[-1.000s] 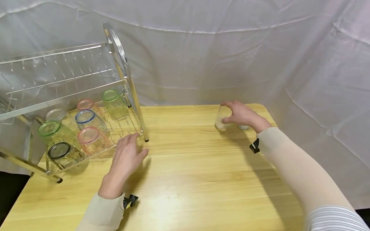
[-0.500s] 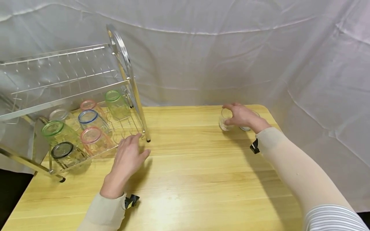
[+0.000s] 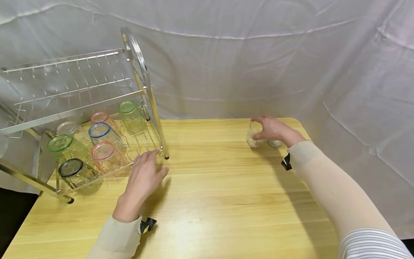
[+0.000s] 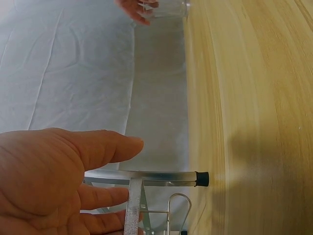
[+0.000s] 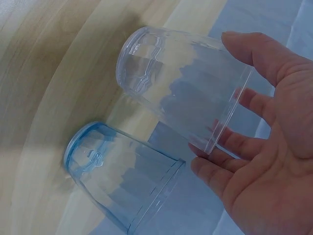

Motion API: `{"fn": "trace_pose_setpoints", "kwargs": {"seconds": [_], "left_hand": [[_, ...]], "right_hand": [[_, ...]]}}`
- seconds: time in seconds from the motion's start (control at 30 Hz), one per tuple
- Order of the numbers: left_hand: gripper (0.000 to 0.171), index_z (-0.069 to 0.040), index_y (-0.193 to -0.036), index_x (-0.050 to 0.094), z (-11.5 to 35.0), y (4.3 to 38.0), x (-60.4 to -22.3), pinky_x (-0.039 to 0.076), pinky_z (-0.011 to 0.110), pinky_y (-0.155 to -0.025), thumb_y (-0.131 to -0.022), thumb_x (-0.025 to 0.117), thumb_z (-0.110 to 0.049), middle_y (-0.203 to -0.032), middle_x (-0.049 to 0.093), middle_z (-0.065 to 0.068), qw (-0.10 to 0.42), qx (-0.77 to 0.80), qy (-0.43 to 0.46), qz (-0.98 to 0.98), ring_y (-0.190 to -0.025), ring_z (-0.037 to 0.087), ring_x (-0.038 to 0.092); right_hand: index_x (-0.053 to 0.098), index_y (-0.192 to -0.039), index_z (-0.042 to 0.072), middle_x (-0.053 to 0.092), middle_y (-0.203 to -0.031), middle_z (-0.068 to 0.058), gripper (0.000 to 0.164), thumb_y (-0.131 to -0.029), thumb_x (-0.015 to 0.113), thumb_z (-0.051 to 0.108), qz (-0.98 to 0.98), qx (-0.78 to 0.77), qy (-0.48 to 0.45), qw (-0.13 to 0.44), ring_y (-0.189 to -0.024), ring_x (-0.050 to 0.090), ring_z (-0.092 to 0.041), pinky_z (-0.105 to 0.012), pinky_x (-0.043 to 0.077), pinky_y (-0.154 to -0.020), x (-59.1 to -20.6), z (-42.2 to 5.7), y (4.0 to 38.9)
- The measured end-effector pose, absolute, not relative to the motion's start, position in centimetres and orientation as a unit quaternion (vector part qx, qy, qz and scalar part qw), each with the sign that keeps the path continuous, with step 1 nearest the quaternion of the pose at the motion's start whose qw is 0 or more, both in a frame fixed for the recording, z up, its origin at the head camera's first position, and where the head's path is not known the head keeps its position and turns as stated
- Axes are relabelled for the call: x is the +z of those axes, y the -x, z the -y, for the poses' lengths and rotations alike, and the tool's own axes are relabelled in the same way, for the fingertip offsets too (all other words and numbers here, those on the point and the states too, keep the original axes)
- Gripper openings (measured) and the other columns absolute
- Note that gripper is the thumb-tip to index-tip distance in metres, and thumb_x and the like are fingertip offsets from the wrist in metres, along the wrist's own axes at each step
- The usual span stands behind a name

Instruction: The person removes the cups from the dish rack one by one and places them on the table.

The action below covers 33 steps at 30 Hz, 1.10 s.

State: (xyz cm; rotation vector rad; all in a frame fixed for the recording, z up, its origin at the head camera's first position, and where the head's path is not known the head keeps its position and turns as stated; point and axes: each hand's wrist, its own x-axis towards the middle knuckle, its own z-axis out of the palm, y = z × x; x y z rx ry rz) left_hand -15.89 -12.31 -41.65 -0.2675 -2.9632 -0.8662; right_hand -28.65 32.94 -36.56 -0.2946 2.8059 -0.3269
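Note:
Near the back right of the table, my right hand (image 3: 272, 130) holds a clear cup (image 3: 254, 135) by its rim, thumb on one side and fingers on the other. The right wrist view shows this clear cup (image 5: 186, 83) standing with its base at the wood. Close beside it is a blue-tinted cup (image 5: 117, 171), mostly hidden behind the hand in the head view. My left hand (image 3: 143, 176) is at the front right corner of a metal dish rack (image 3: 158, 124). In the left wrist view its fingers (image 4: 105, 196) lie behind the rack's bar, thumb extended and apart from it.
Several glasses stand upside down on the lower shelf, among them a green one (image 3: 132, 117), a blue-rimmed one (image 3: 105, 135) and a black-rimmed one (image 3: 77, 172). The upper wire shelf (image 3: 74, 86) overhangs them. A pale curtain (image 3: 207, 72) hangs behind the wooden table (image 3: 210, 187).
My right hand and the clear cup have shifted slightly right, towards the blue-tinted cup. The left hand stays at the rack. The whole head view has drifted a little.

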Motion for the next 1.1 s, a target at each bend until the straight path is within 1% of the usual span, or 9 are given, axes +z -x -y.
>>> {"fn": "trace_pose_setpoints", "kwargs": {"seconds": [0.13,0.3,0.5,0.7,0.87,1.0,1.1], "left_hand": [[0.071,0.006,-0.154,0.044,12.31,15.87,-41.68,0.017,0.065,-0.128,-0.097,0.073,-0.023,-0.152,0.048,0.036,0.021,-0.279,0.087,0.956,-0.144,0.052,0.042],[0.070,0.006,-0.154,0.044,12.32,15.88,-41.72,0.018,0.065,-0.128,-0.097,0.073,-0.023,-0.151,0.049,0.036,0.022,-0.279,0.087,0.956,-0.144,0.052,0.043],[0.071,0.005,-0.155,0.043,12.38,15.90,-41.72,0.017,0.064,-0.129,-0.097,0.072,-0.024,-0.152,0.048,0.035,0.019,-0.279,0.086,0.956,-0.144,0.052,0.042],[0.071,0.006,-0.155,0.043,12.54,15.87,-41.61,0.018,0.065,-0.128,-0.098,0.072,-0.024,-0.152,0.048,0.035,0.016,-0.279,0.084,0.957,-0.144,0.052,0.042],[0.071,0.005,-0.156,0.043,12.55,15.85,-41.59,0.017,0.064,-0.129,-0.098,0.071,-0.025,-0.154,0.047,0.034,0.009,-0.282,0.083,0.956,-0.145,0.051,0.041],[0.071,0.003,-0.157,0.041,12.48,15.87,-41.42,0.017,0.063,-0.129,-0.099,0.070,-0.026,-0.155,0.047,0.032,-0.001,-0.276,0.083,0.957,-0.146,0.050,0.041],[0.072,0.003,-0.158,0.040,12.54,16.08,-40.95,0.022,0.063,-0.128,-0.100,0.070,-0.027,-0.154,0.048,0.032,-0.013,-0.266,0.085,0.960,-0.144,0.050,0.043]], "right_hand": [[0.033,-0.165,0.014,0.021,-0.167,-0.038,0.086,-0.092,0.076,0.034,-0.976,-0.111,0.103,0.154,-0.153,0.023,-0.059,-0.075,0.033,-0.117,-36.43,-32.94,28.61],[0.029,-0.167,0.015,0.019,-0.167,-0.037,0.092,-0.090,0.077,0.029,-0.976,-0.110,0.106,0.153,-0.152,0.024,-0.059,-0.076,0.034,-0.116,-36.28,-32.93,28.50],[0.034,-0.165,0.014,0.021,-0.168,-0.036,0.085,-0.091,0.076,0.024,-0.976,-0.109,0.117,0.149,-0.151,0.028,-0.059,-0.074,0.035,-0.116,-36.32,-32.85,28.51],[0.036,-0.164,0.013,0.024,-0.168,-0.034,0.081,-0.093,0.075,0.026,-0.976,-0.107,0.122,0.146,-0.150,0.032,-0.057,-0.073,0.036,-0.116,-36.34,-32.61,28.58],[0.038,-0.163,0.012,0.028,-0.167,-0.032,0.080,-0.094,0.076,0.028,-0.976,-0.106,0.128,0.141,-0.146,0.039,-0.055,-0.071,0.040,-0.114,-36.35,-32.73,28.46],[0.037,-0.163,0.011,0.030,-0.166,-0.032,0.080,-0.094,0.075,0.029,-0.977,-0.104,0.131,0.134,-0.147,0.038,-0.054,-0.070,0.039,-0.115,-36.53,-33.03,28.37],[0.037,-0.163,0.011,0.029,-0.166,-0.032,0.081,-0.094,0.074,0.029,-0.977,-0.103,0.131,0.132,-0.149,0.035,-0.054,-0.070,0.038,-0.116,-36.63,-33.09,28.41]]}}
